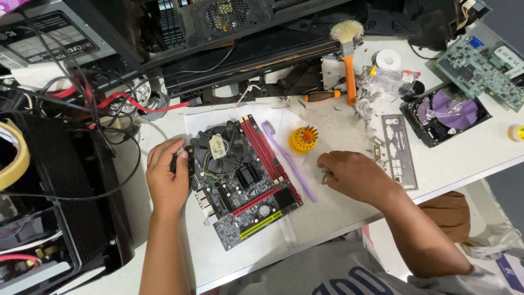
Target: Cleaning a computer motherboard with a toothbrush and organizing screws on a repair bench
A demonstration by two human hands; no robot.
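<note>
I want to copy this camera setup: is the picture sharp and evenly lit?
Head view: bright, even light on the white table; motherboard and both hands crisp; soft shadow under the right hand; edges bend slightly; the left side stays dark.

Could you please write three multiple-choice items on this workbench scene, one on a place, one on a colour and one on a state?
1. Where does the purple toothbrush lie?
A. Along the right edge of the motherboard
B. Inside the hard drive
C. On the roll of tape

2. What colour is the handle of the brush at the top of the table?
A. Blue
B. Orange
C. Green

3. What is the left hand doing?
A. Resting in the lap
B. Holding the brush
C. Gripping the motherboard's left edge

Answers: 1 A, it lies slanted beside the red slots. 2 B, an orange handle under pale bristles. 3 C, its fingers curl round that edge beside the fan, while the right hand rests on the table over small metal parts.
</note>
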